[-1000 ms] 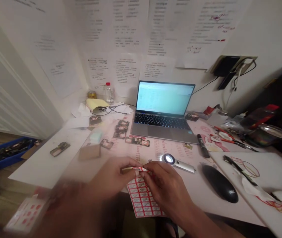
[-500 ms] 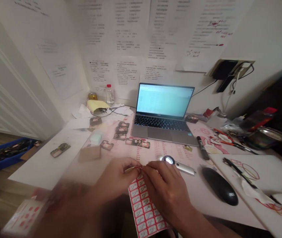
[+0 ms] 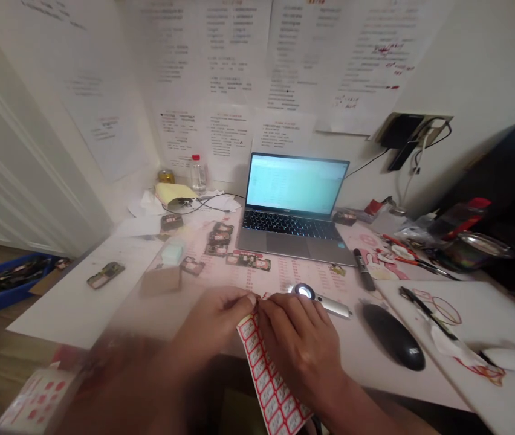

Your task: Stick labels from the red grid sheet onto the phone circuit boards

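Observation:
A sheet of red-bordered white labels (image 3: 264, 377) with handwriting on them hangs down over the desk's front edge. Its top end is pinched between the fingertips of my left hand (image 3: 216, 317), which is closed and partly blurred. My right hand (image 3: 305, 344) is closed too, its fingertips meeting the left ones at the same end while its palm covers the sheet's right side. Just beyond the right hand lies a silver magnifier (image 3: 321, 300) with a lit round lens. Small circuit boards (image 3: 247, 260) are on the desk past my hands.
An open laptop (image 3: 294, 208) stands at the back. To the right are a black mouse (image 3: 393, 335), a black marker (image 3: 364, 270) and a white board (image 3: 479, 338) bearing tweezers. At left, one circuit board (image 3: 106, 275) rests on white paper, with a blue bin (image 3: 10, 284) below.
The label sheet has turned and swung slightly, more of it now hidden behind my right hand. Both hands stay together at its top end. The view has shifted a little.

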The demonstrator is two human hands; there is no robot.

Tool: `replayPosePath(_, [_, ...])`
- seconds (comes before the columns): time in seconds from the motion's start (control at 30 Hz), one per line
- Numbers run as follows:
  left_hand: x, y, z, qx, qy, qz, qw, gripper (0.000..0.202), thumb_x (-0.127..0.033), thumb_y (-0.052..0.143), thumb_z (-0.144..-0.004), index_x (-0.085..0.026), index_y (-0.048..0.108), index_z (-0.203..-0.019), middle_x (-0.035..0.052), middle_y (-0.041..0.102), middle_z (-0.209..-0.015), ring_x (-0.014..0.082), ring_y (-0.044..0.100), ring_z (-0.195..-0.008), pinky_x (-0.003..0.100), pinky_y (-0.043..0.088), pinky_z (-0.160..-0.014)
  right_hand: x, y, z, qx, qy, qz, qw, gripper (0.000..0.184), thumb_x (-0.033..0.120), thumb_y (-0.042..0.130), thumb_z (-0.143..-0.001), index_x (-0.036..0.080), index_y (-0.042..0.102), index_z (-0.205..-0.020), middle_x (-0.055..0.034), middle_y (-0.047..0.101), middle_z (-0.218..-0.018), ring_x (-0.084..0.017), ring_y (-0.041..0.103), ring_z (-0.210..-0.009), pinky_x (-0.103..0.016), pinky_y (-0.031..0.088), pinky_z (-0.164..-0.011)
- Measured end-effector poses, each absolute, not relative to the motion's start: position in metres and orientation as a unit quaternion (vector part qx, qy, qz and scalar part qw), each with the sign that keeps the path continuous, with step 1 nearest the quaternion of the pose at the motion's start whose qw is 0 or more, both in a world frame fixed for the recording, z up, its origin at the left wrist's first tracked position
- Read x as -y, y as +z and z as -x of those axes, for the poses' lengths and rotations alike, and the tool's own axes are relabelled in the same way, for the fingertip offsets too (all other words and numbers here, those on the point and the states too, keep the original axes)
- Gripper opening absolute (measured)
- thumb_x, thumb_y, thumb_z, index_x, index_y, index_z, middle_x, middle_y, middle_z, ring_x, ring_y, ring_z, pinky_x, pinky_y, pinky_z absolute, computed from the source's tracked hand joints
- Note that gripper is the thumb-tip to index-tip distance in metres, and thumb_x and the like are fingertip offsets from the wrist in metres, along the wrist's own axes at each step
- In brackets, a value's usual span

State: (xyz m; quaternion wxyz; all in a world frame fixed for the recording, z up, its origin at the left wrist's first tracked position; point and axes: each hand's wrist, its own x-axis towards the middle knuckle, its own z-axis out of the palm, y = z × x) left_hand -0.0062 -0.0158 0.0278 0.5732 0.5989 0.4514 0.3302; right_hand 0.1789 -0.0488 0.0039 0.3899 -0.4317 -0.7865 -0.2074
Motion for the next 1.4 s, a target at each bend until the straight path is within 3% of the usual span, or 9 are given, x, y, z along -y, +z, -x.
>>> replayPosePath(0.13, [0.015,0.026,0.007,-0.433,0.329,-0.614,0.573,0.038,-0.051,0.063,-0.101,-0.019,0.080,-0.089,0.0050,0.079,-0.093,0.0278,0.070,-0.095,0.037,0.053,-0.087,0.042,-0.001,-0.177,0.770,-0.183,0.448,0.415,0.014,0.010,0.065,-0.104,0.023,0.062,-0.102,-0.0042,0.072,-0.091,-0.021,0.063,-0.082,-0.037,0.050,-0.075])
replayPosePath(0.37, [0.013,0.017,0.013,-0.483,0.340,-0.572,0.569,0.045,-0.053,0.076,-0.088,-0.021,0.086,-0.118,0.0097,0.084,-0.123,0.0358,0.074,-0.121,0.050,0.053,-0.111,0.044,-0.001,-0.180,0.799,-0.200,0.410,0.390,0.015,0.009,0.056,-0.107,0.023,0.058,-0.102,-0.0056,0.069,-0.090,-0.022,0.064,-0.082,-0.038,0.054,-0.072])
replayPosePath(0.6, [0.016,0.025,0.018,-0.475,0.316,-0.561,0.600,0.060,-0.046,0.081,-0.079,-0.018,0.080,-0.133,0.0122,0.083,-0.123,0.0347,0.076,-0.116,0.049,0.055,-0.108,0.042,-0.004,-0.185,0.801,-0.215,0.411,0.380,0.013,0.009,0.056,-0.108,0.022,0.058,-0.104,-0.0067,0.068,-0.092,-0.022,0.063,-0.083,-0.037,0.055,-0.072])
replayPosePath(0.77, [0.018,0.025,0.017,-0.502,0.335,-0.544,0.582,0.056,-0.036,0.077,-0.080,-0.015,0.077,-0.132,0.0120,0.084,-0.110,0.0325,0.078,-0.108,0.048,0.058,-0.103,0.044,-0.005,-0.186,0.819,-0.223,0.392,0.356,0.012,0.008,0.056,-0.107,0.018,0.060,-0.105,-0.0084,0.070,-0.093,-0.023,0.065,-0.087,-0.039,0.055,-0.073])
replayPosePath(0.97, [0.018,0.025,0.016,-0.512,0.346,-0.530,0.580,0.047,-0.028,0.076,-0.081,-0.015,0.078,-0.125,0.0117,0.084,-0.109,0.0324,0.079,-0.110,0.047,0.060,-0.102,0.046,-0.005,-0.188,0.831,-0.224,0.365,0.354,0.012,0.006,0.058,-0.106,0.017,0.061,-0.109,-0.0088,0.072,-0.095,-0.024,0.065,-0.089,-0.039,0.057,-0.074])
replayPosePath(1.2, [0.018,0.023,0.015,-0.502,0.356,-0.557,0.558,0.047,-0.029,0.070,-0.084,-0.014,0.076,-0.127,0.0133,0.084,-0.116,0.0311,0.080,-0.109,0.048,0.059,-0.105,0.047,-0.003,-0.187,0.825,-0.215,0.365,0.374,0.011,0.008,0.058,-0.106,0.019,0.061,-0.107,-0.0083,0.071,-0.095,-0.021,0.063,-0.085,-0.036,0.056,-0.072])
replayPosePath(1.4, [0.023,0.019,0.011,-0.497,0.381,-0.586,0.514,0.044,-0.028,0.068,-0.086,-0.017,0.076,-0.128,0.0088,0.085,-0.110,0.0283,0.081,-0.103,0.043,0.062,-0.100,0.047,-0.005,-0.187,0.824,-0.213,0.363,0.380,0.013,0.006,0.058,-0.105,0.019,0.060,-0.106,-0.0087,0.071,-0.094,-0.022,0.061,-0.085,-0.036,0.054,-0.072])
